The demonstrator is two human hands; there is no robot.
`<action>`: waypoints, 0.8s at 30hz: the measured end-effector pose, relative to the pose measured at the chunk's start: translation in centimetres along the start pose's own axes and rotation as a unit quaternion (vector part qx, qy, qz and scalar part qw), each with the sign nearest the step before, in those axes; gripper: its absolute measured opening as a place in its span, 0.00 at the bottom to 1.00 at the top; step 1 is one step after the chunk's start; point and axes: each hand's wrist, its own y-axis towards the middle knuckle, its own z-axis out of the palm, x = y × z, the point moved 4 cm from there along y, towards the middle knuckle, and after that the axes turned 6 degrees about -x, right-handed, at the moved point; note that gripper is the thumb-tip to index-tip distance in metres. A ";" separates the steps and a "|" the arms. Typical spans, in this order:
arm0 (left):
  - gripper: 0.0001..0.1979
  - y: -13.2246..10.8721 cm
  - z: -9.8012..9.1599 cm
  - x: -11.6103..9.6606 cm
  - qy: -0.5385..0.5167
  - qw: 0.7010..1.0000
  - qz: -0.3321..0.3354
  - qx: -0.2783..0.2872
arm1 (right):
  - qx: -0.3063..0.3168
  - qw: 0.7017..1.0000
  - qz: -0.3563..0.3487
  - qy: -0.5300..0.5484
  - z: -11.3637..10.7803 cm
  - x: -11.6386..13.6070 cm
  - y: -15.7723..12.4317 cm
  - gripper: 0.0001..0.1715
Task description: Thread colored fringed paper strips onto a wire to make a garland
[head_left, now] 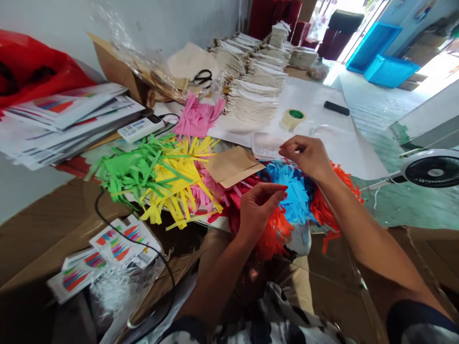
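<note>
My left hand (pixel 258 206) hovers over the orange paper fringe (pixel 274 234), its fingers curled together in a loose pinch; what it holds is not visible. My right hand (pixel 307 155) is above the blue fringe (pixel 290 184), fingertips pinched near a clear plastic lid (pixel 265 145). Whether anything thin sits between the fingers I cannot make out. A brown paper envelope (pixel 231 166) lies just left of both hands, on top of yellow fringe (pixel 179 177) and pink strips. Green fringe (pixel 131 169) lies further left.
A pink fringe bundle (pixel 198 118), a tape roll (pixel 292 118), scissors (pixel 201 76) and stacks of cream paper bags (pixel 253 88) lie beyond. Printed sheets (pixel 68 117) pile at left, sticker cards (pixel 118 243) and a black cable (pixel 143 244) near me. A small fan (pixel 430 167) stands right.
</note>
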 end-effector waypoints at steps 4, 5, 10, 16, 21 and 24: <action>0.10 -1.0 1.0 -0.3 0.009 0.999 0.025 0.026 | -0.063 0.975 0.023 0.213 -4.3 2.1 -9.0 0.08; 0.10 -1.3 1.4 -0.3 0.013 0.999 0.026 0.034 | -0.075 0.971 0.029 0.224 -5.1 2.3 -10.9 0.07; 0.09 -3.6 3.5 -0.4 0.059 0.995 0.039 0.075 | -0.072 0.971 0.005 0.229 -7.8 3.0 -16.1 0.05; 0.08 -5.6 5.2 -0.3 0.105 0.986 0.063 0.113 | -0.089 0.977 0.001 0.196 -9.9 2.7 -18.1 0.07; 0.06 -6.5 6.2 -0.3 0.131 0.976 0.087 0.147 | -0.094 0.976 0.002 0.195 -10.7 2.6 -19.5 0.09; 0.12 -7.1 6.5 -0.1 0.137 0.978 0.069 0.140 | -0.091 0.975 0.011 0.202 -10.8 2.5 -20.1 0.09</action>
